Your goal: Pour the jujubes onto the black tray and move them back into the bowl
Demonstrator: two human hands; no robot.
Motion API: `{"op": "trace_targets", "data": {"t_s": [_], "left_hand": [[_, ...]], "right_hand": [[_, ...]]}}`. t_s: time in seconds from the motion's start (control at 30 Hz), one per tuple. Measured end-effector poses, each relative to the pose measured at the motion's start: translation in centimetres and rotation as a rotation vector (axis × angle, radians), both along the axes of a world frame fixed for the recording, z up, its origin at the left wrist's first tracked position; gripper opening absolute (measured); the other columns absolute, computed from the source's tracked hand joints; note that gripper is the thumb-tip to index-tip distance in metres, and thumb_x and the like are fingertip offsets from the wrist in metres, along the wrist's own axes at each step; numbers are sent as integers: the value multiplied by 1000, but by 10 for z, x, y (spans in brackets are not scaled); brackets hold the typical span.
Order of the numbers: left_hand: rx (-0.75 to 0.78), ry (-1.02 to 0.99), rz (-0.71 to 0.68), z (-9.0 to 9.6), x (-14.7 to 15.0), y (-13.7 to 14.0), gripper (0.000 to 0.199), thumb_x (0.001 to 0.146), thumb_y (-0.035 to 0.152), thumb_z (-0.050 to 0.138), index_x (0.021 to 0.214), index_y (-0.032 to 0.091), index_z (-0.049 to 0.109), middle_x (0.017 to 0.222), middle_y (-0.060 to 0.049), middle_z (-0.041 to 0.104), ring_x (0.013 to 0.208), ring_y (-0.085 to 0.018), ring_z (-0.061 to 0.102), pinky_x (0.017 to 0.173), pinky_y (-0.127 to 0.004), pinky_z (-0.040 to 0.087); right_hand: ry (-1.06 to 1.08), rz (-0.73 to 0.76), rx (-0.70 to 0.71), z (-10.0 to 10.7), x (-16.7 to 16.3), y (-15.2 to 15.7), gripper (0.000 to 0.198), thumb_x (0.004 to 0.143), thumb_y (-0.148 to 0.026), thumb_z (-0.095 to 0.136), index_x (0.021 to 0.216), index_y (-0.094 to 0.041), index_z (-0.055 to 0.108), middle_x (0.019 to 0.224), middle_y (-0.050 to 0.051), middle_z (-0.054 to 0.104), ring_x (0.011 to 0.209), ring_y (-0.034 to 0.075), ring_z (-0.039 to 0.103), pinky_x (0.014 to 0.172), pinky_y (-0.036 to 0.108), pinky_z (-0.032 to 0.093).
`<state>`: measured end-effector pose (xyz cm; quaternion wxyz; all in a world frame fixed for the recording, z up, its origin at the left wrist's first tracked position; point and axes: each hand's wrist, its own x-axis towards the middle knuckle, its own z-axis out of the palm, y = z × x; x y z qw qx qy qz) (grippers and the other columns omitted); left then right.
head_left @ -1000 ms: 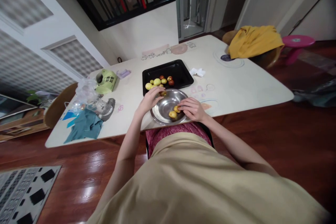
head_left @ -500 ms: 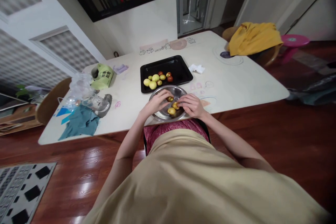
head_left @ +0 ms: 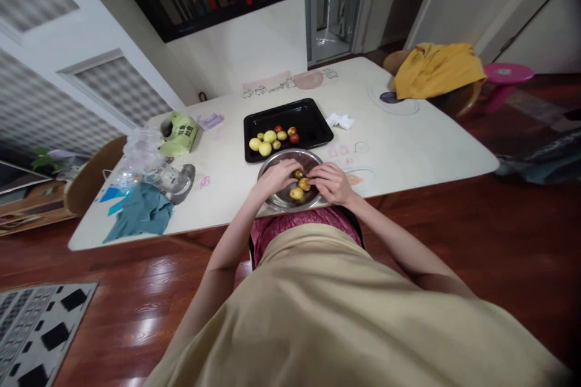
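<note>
A round steel bowl [head_left: 280,200] stands at the table's near edge, with a few brown-and-yellow jujubes inside. My left hand [head_left: 282,176] reaches over its left side, fingers curled around a brownish jujube [head_left: 298,174]. From the right, my right hand [head_left: 332,184] has its fingertips closed on another jujube [head_left: 304,184]. Below them a yellower jujube [head_left: 296,194] lies in the bowl, touched by neither hand. Just behind the bowl is a black tray [head_left: 313,124], holding several pale green and red jujubes [head_left: 269,136] toward its left side.
Crumpled white tissue [head_left: 340,121] lies right of the tray. On the table's left are a green paper package [head_left: 181,133], clear plastic packaging [head_left: 144,148] and a teal cloth [head_left: 143,211]. A yellow garment [head_left: 438,69] hangs over a chair at the right, near a pink stool [head_left: 508,74].
My left hand has shifted slightly right and lower over the bowl, its fingers closer around the brownish jujube. The right hand stays nearly still. The whole view has moved slightly.
</note>
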<state>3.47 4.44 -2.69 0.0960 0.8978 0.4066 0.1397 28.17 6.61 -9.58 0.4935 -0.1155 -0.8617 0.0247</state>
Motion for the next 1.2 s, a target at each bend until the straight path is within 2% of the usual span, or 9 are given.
{"op": "trace_targets", "data": {"t_s": [0.1,0.2,0.3,0.37,0.63,1.0,1.2], "left_hand": [[36,6,41,0,-2,0,25,92,16,77,114,19,67,113,-10,71,112,-30,66,101,-44,55],[2,-59,55,-1,-2,1,22,93,16,77,113,18,67,107,-8,71,99,-25,68,94,-39,56],[-60,-115,72,-2,2,0,22,94,14,75,115,16,67,109,-8,71,87,-20,70,85,-33,58],[-75,-119,87,-1,4,-1,23,94,12,74,116,15,69,112,-9,73,86,-19,71,85,-32,59],[-10,53,229,4,5,-11,39,94,17,76,132,24,72,132,-8,79,121,-26,76,107,-37,59],[-17,-2,196,3,-7,-10,40,98,19,72,138,18,71,138,-13,77,129,-29,74,114,-43,58],[130,-60,168,19,-19,2,42,107,21,58,148,21,65,155,-12,66,143,-26,64,122,-45,53]], "right_hand": [[-17,15,-21,-2,1,1,39,112,-31,44,102,-22,81,107,10,82,105,25,73,93,46,54],[-36,24,-44,-3,2,2,39,112,-31,44,105,-22,81,109,10,82,106,25,73,95,47,55],[-26,7,-38,-2,1,2,40,112,-31,43,103,-22,81,107,10,82,104,25,73,94,47,56],[-10,-9,-21,-1,0,1,41,112,-31,43,100,-22,81,105,10,82,102,25,74,92,46,56],[-10,-7,-31,-1,-1,1,41,113,-31,44,99,-21,81,107,11,82,102,25,74,93,47,57],[-4,-24,-6,0,-2,0,39,112,-28,45,98,-21,80,106,11,83,101,24,75,92,46,58],[46,1,46,2,-3,0,33,110,-24,48,100,-20,80,104,10,83,100,24,75,88,45,58]]}}
